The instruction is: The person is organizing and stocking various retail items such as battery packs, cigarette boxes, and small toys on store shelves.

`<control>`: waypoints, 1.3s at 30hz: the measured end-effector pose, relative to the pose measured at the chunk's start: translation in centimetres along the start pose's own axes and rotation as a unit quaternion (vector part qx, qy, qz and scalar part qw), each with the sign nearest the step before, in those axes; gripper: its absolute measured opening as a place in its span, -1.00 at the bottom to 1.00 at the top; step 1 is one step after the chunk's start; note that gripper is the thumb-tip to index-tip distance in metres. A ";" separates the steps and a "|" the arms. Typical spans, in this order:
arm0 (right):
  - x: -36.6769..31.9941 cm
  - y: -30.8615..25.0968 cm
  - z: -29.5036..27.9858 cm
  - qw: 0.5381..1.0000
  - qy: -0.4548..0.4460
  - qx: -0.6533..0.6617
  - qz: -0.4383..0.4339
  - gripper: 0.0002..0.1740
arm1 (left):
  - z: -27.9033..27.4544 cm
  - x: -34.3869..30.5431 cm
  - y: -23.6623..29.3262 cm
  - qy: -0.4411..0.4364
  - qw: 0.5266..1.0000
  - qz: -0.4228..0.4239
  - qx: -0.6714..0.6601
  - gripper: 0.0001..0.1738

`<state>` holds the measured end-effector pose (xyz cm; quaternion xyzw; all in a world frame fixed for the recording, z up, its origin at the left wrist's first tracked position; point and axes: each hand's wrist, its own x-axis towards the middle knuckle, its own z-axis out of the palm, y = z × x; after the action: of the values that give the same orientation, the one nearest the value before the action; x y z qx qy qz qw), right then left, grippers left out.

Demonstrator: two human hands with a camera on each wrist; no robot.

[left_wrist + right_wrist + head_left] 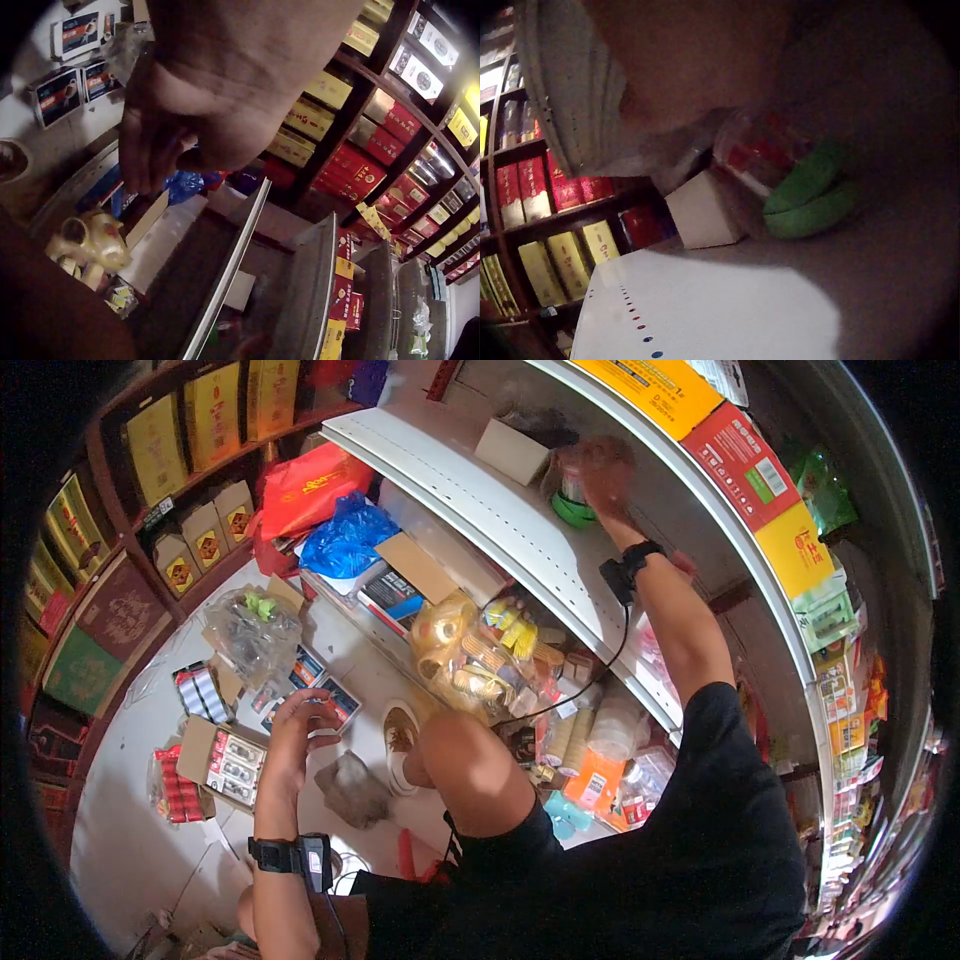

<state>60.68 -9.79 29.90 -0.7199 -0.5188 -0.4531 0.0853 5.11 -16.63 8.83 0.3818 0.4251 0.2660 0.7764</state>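
My right hand, blurred, is over the white shelf, its fingers round a clear plastic cylinder with red inside. Thick green rings sit at the cylinder's lower end; what the whole piece is, I cannot tell. Beside it on the shelf is a small plain box. My left hand hangs above the floor with loosely bent fingers and nothing in them. Below and around it lie dark printed boxes, an opened carton of white packs and a crumpled grey bag.
Under the shelf, a yellowish bag of tape rolls, a blue plastic bag and a red bag crowd the lower level. Red cylinders in wrap stand on the floor. Yellow boxes fill the wooden shelving. A cable trails from the right wrist.
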 end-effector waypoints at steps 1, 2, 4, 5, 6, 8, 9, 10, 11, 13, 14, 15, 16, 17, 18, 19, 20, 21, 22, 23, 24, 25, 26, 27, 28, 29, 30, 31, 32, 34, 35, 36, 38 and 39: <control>-0.8 0.5 0.1 0.981 0.144 0.115 0.066 -0.29 | 0.2 -0.1 0.1 0.001 1.000 -0.003 0.001 -0.68; -1.8 0.8 0.3 0.981 0.143 0.113 0.068 -0.29 | 0.3 -0.3 0.1 0.001 1.000 -0.004 0.004 -0.68; -3.6 0.9 0.6 0.981 0.044 0.125 0.143 0.07 | 0.5 -0.3 -0.2 -0.003 1.000 -0.005 0.000 -0.68; -4.3 1.6 2.4 0.981 0.044 0.125 0.145 0.07 | 0.5 -0.3 -0.3 -0.004 1.000 -0.006 -0.006 -0.67; -5.0 2.8 5.3 0.988 0.154 -0.006 -0.027 0.17 | 0.5 -0.5 -0.2 -0.004 1.000 -0.007 -0.005 -0.67; -5.4 2.5 5.3 0.937 0.255 -0.135 -0.197 0.28 | 0.7 -0.9 0.0 -0.009 1.000 -0.004 0.009 -0.67; -5.4 1.6 3.4 0.992 0.042 0.117 0.004 0.26 | 0.7 -0.9 0.0 -0.008 1.000 -0.004 0.009 -0.67; -5.5 1.4 2.8 0.897 -0.178 0.349 0.204 0.23 | 0.7 -0.9 0.0 -0.008 1.000 -0.002 0.014 -0.67; -5.5 1.9 4.0 0.897 -0.178 0.350 0.205 0.23 | 0.7 -0.8 -0.1 -0.007 1.000 -0.001 0.019 -0.67; -5.5 2.0 4.8 0.913 -0.155 0.315 0.209 0.19 | 0.4 -0.7 -0.3 -0.007 1.000 -0.002 0.016 -0.67; -5.6 2.1 4.5 0.913 -0.155 0.314 0.209 0.19 | 0.4 -0.6 -0.4 -0.007 1.000 0.000 0.011 -0.68; -5.3 1.5 2.6 0.911 -0.178 0.303 0.215 0.15 | 0.5 -0.6 -0.3 -0.007 1.000 -0.001 0.010 -0.68; -5.1 0.7 0.8 0.909 -0.200 0.293 0.221 0.12 | 0.6 -0.6 -0.3 -0.004 1.000 -0.001 0.009 -0.68; -5.3 1.1 1.6 0.909 -0.200 0.293 0.221 0.12 | 0.6 -0.6 -0.2 0.000 1.000 0.000 0.009 -0.68; -5.5 1.9 3.3 0.911 -0.188 0.298 0.212 0.10 | 0.5 -0.5 -0.4 -0.001 1.000 0.000 0.010 -0.68; -5.5 1.6 2.7 0.914 -0.178 0.303 0.203 0.08 | 0.3 -0.2 -0.7 -0.013 1.000 0.009 0.021 -0.68; -5.6 1.4 2.1 0.914 -0.178 0.303 0.204 0.08 | 0.1 -0.1 -0.9 -0.025 0.999 0.018 0.031 -0.66; -5.8 1.2 1.3 0.905 -0.200 0.298 0.227 0.07 | 0.0 0.1 -1.1 -0.025 0.999 0.018 0.032 -0.66; -5.8 0.6 -0.4 0.896 -0.222 0.293 0.249 0.05 | 0.1 0.1 -1.1 -0.027 0.999 0.018 0.032 -0.66; -5.9 0.2 -1.9 0.896 -0.223 0.293 0.249 0.05 | 0.2 0.1 -1.1 -0.030 0.999 0.018 0.032 -0.66; -6.0 -0.2 -3.4 0.884 -0.241 0.335 0.222 0.06 | 0.2 0.0 -1.0 -0.030 0.999 0.018 0.032 -0.66; -5.9 -0.5 -4.3 0.869 -0.257 0.376 0.193 0.08 | 0.3 0.0 -1.0 -0.027 0.999 0.015 0.021 -0.69; -6.1 0.1 -2.8 0.869 -0.256 0.377 0.192 0.08 | 0.3 0.0 -0.8 -0.022 1.000 0.014 0.010 -0.69; -6.5 0.3 -1.1 0.881 -0.222 0.381 0.170 0.11 | 0.3 -0.1 -0.6 -0.020 1.000 0.015 0.010 -0.69; -6.7 -0.1 -0.9 0.892 -0.189 0.384 0.148 0.15 | 0.4 -0.3 -0.4 -0.015 1.000 0.009 0.009 -0.69; -6.7 -0.2 -0.7 0.891 -0.189 0.385 0.146 0.15 | 0.4 -0.3 -0.3 -0.008 1.000 0.003 0.007 -0.69; -7.0 -0.2 -0.6 0.882 -0.196 0.397 0.160 0.17 | 0.3 -0.4 -0.3 -0.007 1.000 0.003 0.006 -0.69; -7.1 -0.4 -0.8 0.873 -0.204 0.407 0.174 0.20 | 0.3 -0.5 -0.3 -0.010 1.000 0.013 0.006 -0.70; -7.1 -0.6 -1.1 0.873 -0.205 0.407 0.174 0.20 | 0.3 -0.6 -0.3 -0.015 1.000 0.022 0.006 -0.70; -6.9 -1.0 -1.7 0.901 -0.210 0.325 0.195 0.22 | 0.5 -0.8 -0.1 -0.013 1.000 0.020 0.010 -0.70; -7.0 -0.9 -2.2 0.901 -0.210 0.324 0.196 0.22 | 0.5 -1.0 0.1 -0.011 1.000 0.018 0.014 -0.70; -6.9 -1.7 -4.5 0.884 -0.247 0.334 0.215 0.21 | 0.5 -1.1 0.2 -0.011 1.000 0.017 0.015 -0.70; -7.2 -2.0 -4.6 0.865 -0.284 0.343 0.232 0.19 | 0.4 -1.2 0.3 -0.012 1.000 0.020 0.013 -0.71; -7.6 -1.8 -3.7 0.786 -0.336 0.429 0.293 0.15 | 0.3 -1.2 0.3 -0.012 1.000 0.019 0.012 -0.71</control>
<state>56.70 -16.25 25.76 -0.8331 -0.4199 0.1336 0.3342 4.74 -17.48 9.75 0.4024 0.4117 0.2711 0.7714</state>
